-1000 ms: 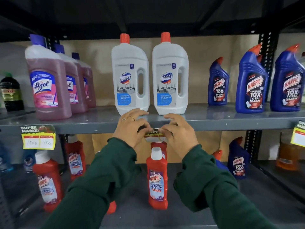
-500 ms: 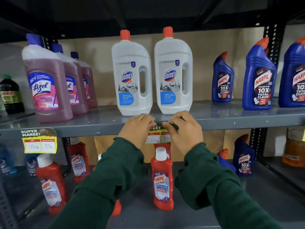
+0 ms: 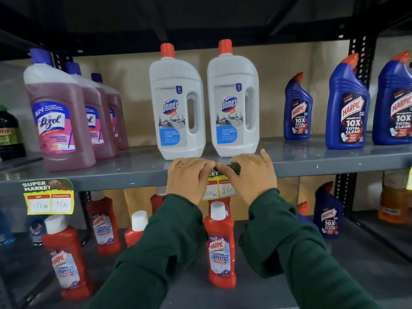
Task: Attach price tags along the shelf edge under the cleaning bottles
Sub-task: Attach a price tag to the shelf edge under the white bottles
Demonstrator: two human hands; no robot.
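Both hands, left hand point(image 3: 189, 175) and right hand point(image 3: 249, 175), press a price tag point(image 3: 220, 188) flat against the shelf edge point(image 3: 122, 178) beneath the Domex bottles point(image 3: 178, 103). If the top strip grips unevenly, the tag could hang crooked or peel off.

Two forearms in long dark green sleeves with soft knit-like fabric, loose folded cuffs at the wrists, left hand point(image 3: 189, 177) wearing two thin gold rings, right hand point(image 3: 254, 175) bare of jewellery
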